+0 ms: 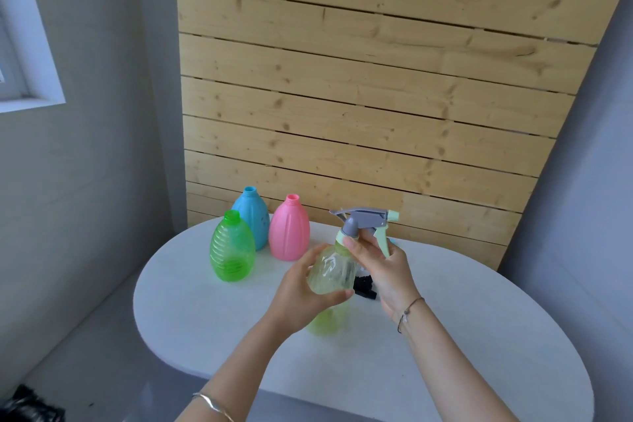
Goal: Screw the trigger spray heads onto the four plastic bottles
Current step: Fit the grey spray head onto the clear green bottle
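I hold a pale yellow-green clear bottle above the white table. My left hand wraps its body. My right hand pinches the collar of a grey and pale green trigger spray head that sits on the bottle's neck. Three bottles without heads stand at the back left: a green one, a blue one and a pink one. A dark spray head lies on the table behind my hands, partly hidden, and a bit of blue plastic shows beyond my right hand.
A wooden plank wall rises right behind the table. Grey walls stand on both sides, with a window at the upper left. Something dark lies on the floor at the lower left.
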The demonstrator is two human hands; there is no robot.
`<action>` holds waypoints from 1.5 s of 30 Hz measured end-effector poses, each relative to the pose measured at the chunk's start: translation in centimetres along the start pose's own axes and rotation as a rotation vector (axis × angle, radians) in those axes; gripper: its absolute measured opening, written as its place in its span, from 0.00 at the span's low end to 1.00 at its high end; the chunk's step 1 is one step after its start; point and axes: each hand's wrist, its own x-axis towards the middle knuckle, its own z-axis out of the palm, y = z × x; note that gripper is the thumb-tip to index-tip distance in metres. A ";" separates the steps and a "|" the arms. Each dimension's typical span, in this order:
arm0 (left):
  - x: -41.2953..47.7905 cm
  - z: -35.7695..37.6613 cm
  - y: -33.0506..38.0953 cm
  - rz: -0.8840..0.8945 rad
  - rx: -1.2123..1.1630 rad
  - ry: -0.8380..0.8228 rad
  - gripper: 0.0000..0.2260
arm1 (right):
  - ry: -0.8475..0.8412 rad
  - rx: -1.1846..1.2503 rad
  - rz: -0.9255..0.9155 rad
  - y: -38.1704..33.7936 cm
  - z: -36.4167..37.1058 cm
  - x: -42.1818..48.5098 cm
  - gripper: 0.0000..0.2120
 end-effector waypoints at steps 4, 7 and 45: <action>0.0 0.2 -0.4 -0.025 -0.035 -0.009 0.30 | -0.036 -0.004 -0.002 0.5 -0.1 0.0 0.15; -0.1 0.3 -0.5 -0.030 -0.057 -0.012 0.29 | -0.056 -0.015 0.000 0.7 0.1 -0.2 0.22; 4.7 -3.7 5.5 0.169 -0.159 0.049 0.08 | -0.224 -0.040 -0.017 2.5 1.8 0.4 0.14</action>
